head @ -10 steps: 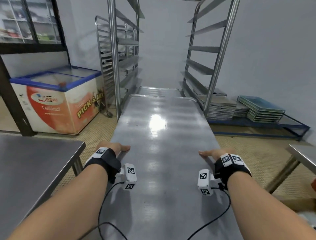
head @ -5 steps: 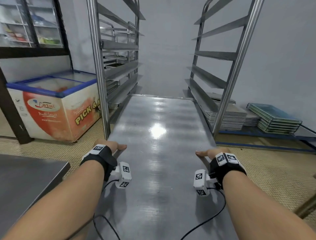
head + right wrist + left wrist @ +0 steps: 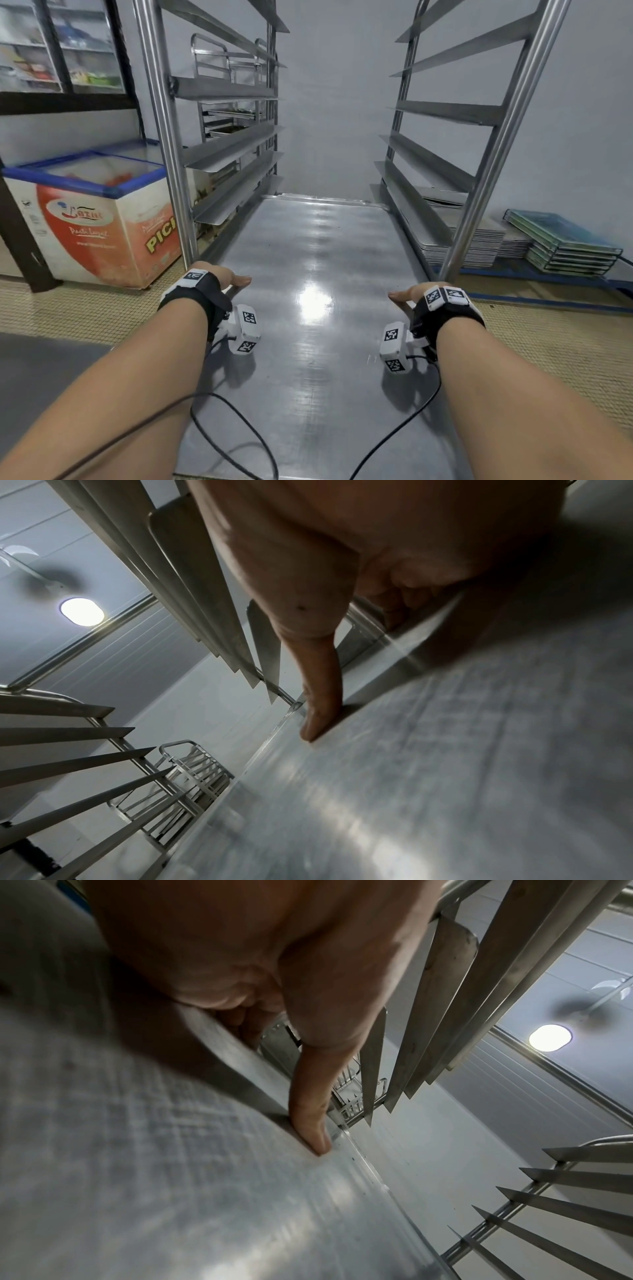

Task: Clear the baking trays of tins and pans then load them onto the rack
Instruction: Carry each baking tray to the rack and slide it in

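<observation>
Flat brushed-steel baking tray (image 3: pixel 318 260), both hands (image 3: pixel 219 274) (image 3: pixel 416 293) gripping its long edges, between angled steel rack (image 3: pixel 233 147) runners

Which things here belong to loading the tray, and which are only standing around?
Job:
- flat bare steel baking tray, gripped at its side edges
- left hand
- right hand
- tall steel rack

Not the job:
- chest freezer with blue rim
- stacked trays by the wall

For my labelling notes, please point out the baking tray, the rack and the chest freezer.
baking tray (image 3: pixel 318 342): head view, bare middle of its flat surface.
rack (image 3: pixel 164 137): head view, left front upright post.
chest freezer (image 3: pixel 102 233): head view, its printed front panel.
</observation>
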### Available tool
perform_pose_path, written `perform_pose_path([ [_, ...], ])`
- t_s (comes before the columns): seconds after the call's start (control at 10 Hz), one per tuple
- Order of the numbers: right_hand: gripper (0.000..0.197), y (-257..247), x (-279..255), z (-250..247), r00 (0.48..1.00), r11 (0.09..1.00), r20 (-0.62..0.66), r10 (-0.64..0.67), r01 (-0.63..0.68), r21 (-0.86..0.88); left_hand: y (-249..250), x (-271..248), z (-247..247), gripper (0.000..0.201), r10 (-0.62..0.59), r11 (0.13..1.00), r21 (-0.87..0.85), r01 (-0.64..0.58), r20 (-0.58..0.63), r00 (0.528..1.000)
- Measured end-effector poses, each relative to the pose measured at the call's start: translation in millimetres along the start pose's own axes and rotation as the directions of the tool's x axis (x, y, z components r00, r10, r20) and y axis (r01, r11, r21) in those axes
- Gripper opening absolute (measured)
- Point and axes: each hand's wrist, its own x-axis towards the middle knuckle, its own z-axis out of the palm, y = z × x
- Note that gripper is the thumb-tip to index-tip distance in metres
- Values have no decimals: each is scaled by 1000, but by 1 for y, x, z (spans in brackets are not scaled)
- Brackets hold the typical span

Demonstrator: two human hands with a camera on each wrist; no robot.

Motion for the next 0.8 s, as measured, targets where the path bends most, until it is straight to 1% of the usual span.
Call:
perform_pose_path([
  [0.1, 55, -5, 19, 2, 998, 992, 5, -55, 55, -117, 8, 3, 0, 83, 32, 994, 100, -41, 87, 996],
  [0.2, 69, -10, 17, 5, 997, 979, 12, -72, 73, -191, 13, 9, -1, 83, 11, 998, 56, -14, 44, 999],
  [0.3, 66, -12, 15, 5, 997, 974, 20, -80, 82, -213, 12, 13, -1, 82, -8, 1000, 1, 8, 88, 996],
  [0.4, 60, -12, -11, 1, 996, 997, 41, -74, 73, 22, 13, -9, -10, 59, -44, 985, -161, 67, 145, 988],
  [0.5, 61, -14, -30, -2, 994, 993, 27, -107, 106, 47, 14, -31, -18, 69, 23, 982, -187, 4, 143, 989],
  [0.6, 62, -14, -70, -7, 992, 983, -6, -125, 123, -138, 8, -59, -30, 93, 183, 982, 30, -187, 117, 976],
  [0.7, 64, -5, -105, -5, 988, 971, 32, -152, 155, -182, -2, -98, -35, 91, 243, 955, 100, -278, 274, 931],
  [0.8, 73, 10, -129, 3, 979, 957, -26, -203, 193, -216, -19, -137, -34, 74, 312, 863, 269, -428, 383, 870],
])
